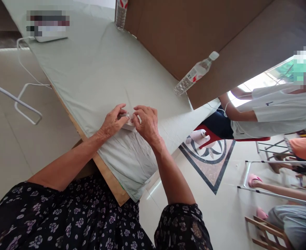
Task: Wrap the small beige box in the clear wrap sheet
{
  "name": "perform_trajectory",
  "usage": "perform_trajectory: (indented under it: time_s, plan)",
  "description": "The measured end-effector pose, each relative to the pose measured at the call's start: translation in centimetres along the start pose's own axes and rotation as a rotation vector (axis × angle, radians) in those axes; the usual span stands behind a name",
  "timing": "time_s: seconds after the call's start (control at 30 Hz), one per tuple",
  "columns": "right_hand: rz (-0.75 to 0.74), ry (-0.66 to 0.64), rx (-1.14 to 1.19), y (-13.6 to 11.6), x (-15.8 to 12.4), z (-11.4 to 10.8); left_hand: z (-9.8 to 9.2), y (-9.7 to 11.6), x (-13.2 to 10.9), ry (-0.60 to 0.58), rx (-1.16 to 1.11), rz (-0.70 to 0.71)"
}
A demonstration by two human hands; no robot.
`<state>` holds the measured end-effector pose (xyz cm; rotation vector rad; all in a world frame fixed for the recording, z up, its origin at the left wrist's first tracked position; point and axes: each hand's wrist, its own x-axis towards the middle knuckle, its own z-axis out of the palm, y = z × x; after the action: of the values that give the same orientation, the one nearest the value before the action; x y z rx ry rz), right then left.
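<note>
A small white object (128, 126), perhaps a shallow box, lies on the pale cloth near the table's front edge. My left hand (114, 121) is curled round its left side, thumb and fingers closed on it. At its right side is my right hand (146, 121), with bent fingers and the thumb and index finger pinched together over its top. Something small and pale shows between the two hands, too small to make out. The fingertips partly hide the white object.
A clear bottle (194, 74) stands beside a large brown cardboard panel (168, 34); another bottle (121, 15) is at the far edge. A white device (51, 34) with a cable sits back left. A person in a white shirt (267, 111) sits at the right.
</note>
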<state>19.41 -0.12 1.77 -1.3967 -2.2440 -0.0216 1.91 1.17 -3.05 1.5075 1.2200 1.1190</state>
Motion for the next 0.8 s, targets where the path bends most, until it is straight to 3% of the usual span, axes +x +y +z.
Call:
perform_trajectory:
  time_s: [0.27,0.6,0.7,0.8]
  plan:
    - [0.101,0.054,0.059,2.0,2.7,0.1,0.1,0.5,-0.4,-0.057,0.044,0.034]
    - [0.259,0.197,0.307,6.9,6.1,1.9,-0.1,1.7,-0.7,-0.194,-0.339,-0.038]
    - [0.363,0.192,0.457,7.9,7.0,2.6,-0.2,1.8,-0.6,-0.226,-0.369,-0.133]
    - [0.561,0.234,0.62,7.9,6.4,3.1,-0.2,1.7,-0.3,-0.177,-0.426,-0.22]
